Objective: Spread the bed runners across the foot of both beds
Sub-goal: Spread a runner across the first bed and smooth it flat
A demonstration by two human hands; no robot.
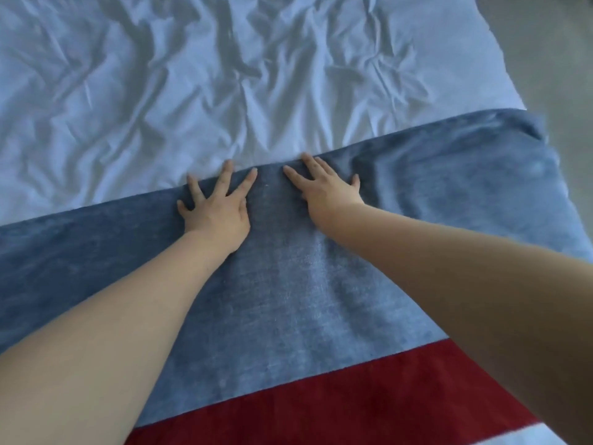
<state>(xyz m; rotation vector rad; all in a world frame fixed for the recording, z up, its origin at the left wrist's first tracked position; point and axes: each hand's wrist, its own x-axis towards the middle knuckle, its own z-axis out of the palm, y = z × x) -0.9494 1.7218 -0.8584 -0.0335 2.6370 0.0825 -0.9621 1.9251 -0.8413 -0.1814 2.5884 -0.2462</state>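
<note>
Two colours make up the bed runner, which lies flat across the bed. Nearest, at 6 o'clock, runs its dark red band. Beyond that the blue field stretches from 9 to 3 o'clock, where its end looks blurred and slightly rumpled at the bed's side. At the runner's far edge, near the middle of the view, the left hand lies palm down with fingers straight and spread, pressing the blue cloth, its fingertips at the hem. The right hand, just beside it toward 2 o'clock, lies flat likewise, fingers splayed, gripping nothing. Past the hands the creased white cover fills the view toward 12 o'clock, and pale floor shows at 2 o'clock.
</note>
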